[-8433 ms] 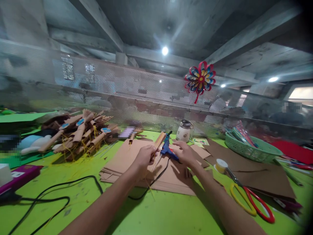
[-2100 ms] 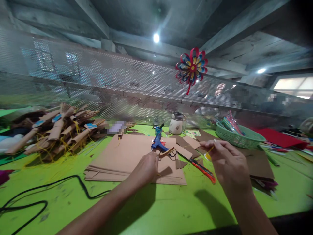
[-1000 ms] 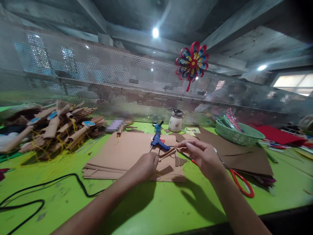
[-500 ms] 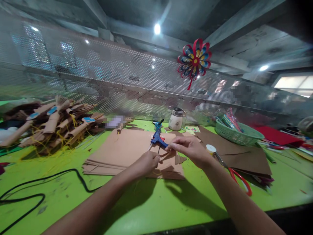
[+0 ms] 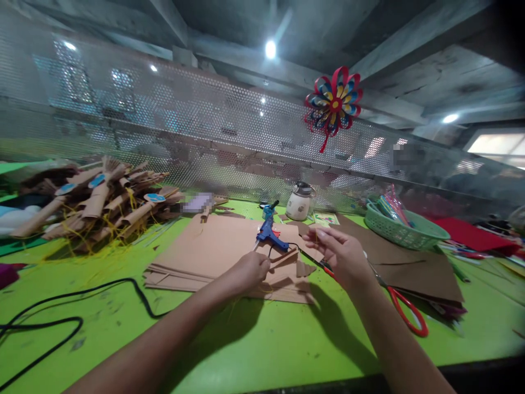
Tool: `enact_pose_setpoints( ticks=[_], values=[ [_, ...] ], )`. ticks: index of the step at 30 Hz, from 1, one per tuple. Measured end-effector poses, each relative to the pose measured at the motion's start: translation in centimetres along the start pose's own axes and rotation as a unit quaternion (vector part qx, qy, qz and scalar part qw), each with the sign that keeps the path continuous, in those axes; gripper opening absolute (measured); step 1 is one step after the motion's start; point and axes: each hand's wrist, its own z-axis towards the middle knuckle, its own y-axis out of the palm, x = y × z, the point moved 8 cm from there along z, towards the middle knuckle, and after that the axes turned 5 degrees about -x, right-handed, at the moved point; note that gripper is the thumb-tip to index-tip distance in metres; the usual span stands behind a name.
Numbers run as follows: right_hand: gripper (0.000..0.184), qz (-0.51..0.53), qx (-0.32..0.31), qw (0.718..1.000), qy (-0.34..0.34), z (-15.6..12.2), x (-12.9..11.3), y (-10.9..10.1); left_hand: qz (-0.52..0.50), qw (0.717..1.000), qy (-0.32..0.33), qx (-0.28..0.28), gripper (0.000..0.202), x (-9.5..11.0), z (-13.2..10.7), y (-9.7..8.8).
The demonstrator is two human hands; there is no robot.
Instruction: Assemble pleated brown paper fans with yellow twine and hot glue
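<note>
My left hand (image 5: 249,272) is closed on a small folded piece of brown paper (image 5: 287,259), held over the front of a stack of brown paper sheets (image 5: 197,241). Just beyond it, a blue glue gun (image 5: 274,236) lies on the sheets. To the right, my right hand (image 5: 342,256) is raised with thumb and fingertips pinched together. Something thin and yellowish seems to be at its fingertips, too fine to name. Below that hand shows a red-handled tool (image 5: 329,270), partly hidden. Red-handled scissors (image 5: 410,314) lie right of my wrist.
Brown paper rolls with yellow strings (image 5: 98,202) are heaped at the left. A black cord (image 5: 135,290) crosses the green table (image 5: 164,350). Behind stand a jar (image 5: 300,203) and a perforated metal screen (image 5: 229,148). A green basket (image 5: 406,227) sits at the right beside dark brown sheets (image 5: 426,273).
My right hand has moved away to the right from beside the glue gun's handle and my left hand. My left hand keeps the paper in nearly the same place. The view has shifted slightly.
</note>
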Motion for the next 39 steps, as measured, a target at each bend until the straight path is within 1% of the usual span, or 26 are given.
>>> enact_pose_setpoints(
  ticks=[2, 4, 6, 8, 9, 11, 16, 18, 20, 24, 28, 31, 34, 39],
  values=[
    [0.028, -0.038, -0.042, 0.998, 0.017, -0.9, 0.5, 0.9, -0.016, 1.000, -0.009, -0.001, 0.033, -0.4, 0.2, 0.2],
    [0.025, -0.088, -0.112, 0.989, 0.030, -2.0, 0.6, 2.9, -0.021, 1.000, -0.020, -0.001, 0.032, -0.8, 0.4, 0.4],
    [0.022, -0.132, -0.177, 0.975, 0.034, -2.9, 0.4, 5.1, -0.032, 0.999, -0.022, -0.001, 0.029, -0.9, 0.4, 0.6],
    [0.020, -0.163, -0.211, 0.963, 0.024, -3.1, 0.0, 6.5, -0.048, 0.999, -0.015, -0.002, 0.027, -0.8, 0.4, 0.8],
    [0.020, -0.173, -0.212, 0.962, 0.017, -2.9, -0.1, 6.6, -0.055, 0.998, -0.012, -0.003, 0.027, -0.8, 0.4, 0.9],
    [0.021, -0.188, -0.186, 0.964, 0.011, -2.0, -0.2, 5.9, -0.064, 0.998, -0.010, -0.005, 0.027, -0.8, 0.4, 0.9],
    [0.023, -0.204, -0.064, 0.977, 0.002, 0.6, -0.3, 1.6, -0.080, 0.996, -0.028, 0.003, 0.025, -1.1, 0.4, 0.4],
    [0.024, -0.208, -0.048, 0.977, -0.004, 0.9, -0.4, 1.0, -0.094, 0.995, -0.045, 0.002, 0.024, -1.2, 0.2, 0.4],
    [0.025, -0.229, -0.077, 0.970, -0.009, 0.8, -0.5, 1.8, -0.102, 0.993, -0.060, 0.007, 0.022, -1.3, 0.0, 0.3],
    [0.025, -0.265, -0.169, 0.949, -0.012, -0.4, -0.3, 5.2, -0.103, 0.992, -0.075, 0.020, 0.021, -1.5, -0.1, 0.2],
    [0.024, -0.268, -0.211, 0.940, -0.029, -1.5, 0.3, 7.5, -0.121, 0.990, -0.077, 0.016, 0.021, -1.9, 0.1, 0.4],
    [0.023, -0.256, -0.224, 0.940, -0.029, -2.3, 1.1, 8.3, -0.147, 0.987, -0.060, 0.007, 0.024, -2.1, 0.5, 0.6],
    [0.022, -0.243, -0.219, 0.945, -0.029, -3.3, 1.6, 8.9, -0.162, 0.986, -0.037, 0.008, 0.024, -2.3, 0.8, 0.7],
    [0.019, -0.254, -0.220, 0.938, -0.079, -4.7, 1.0, 10.0, -0.167, 0.985, -0.032, -0.004, 0.023, -2.6, 1.1, 0.9]
  ],
)
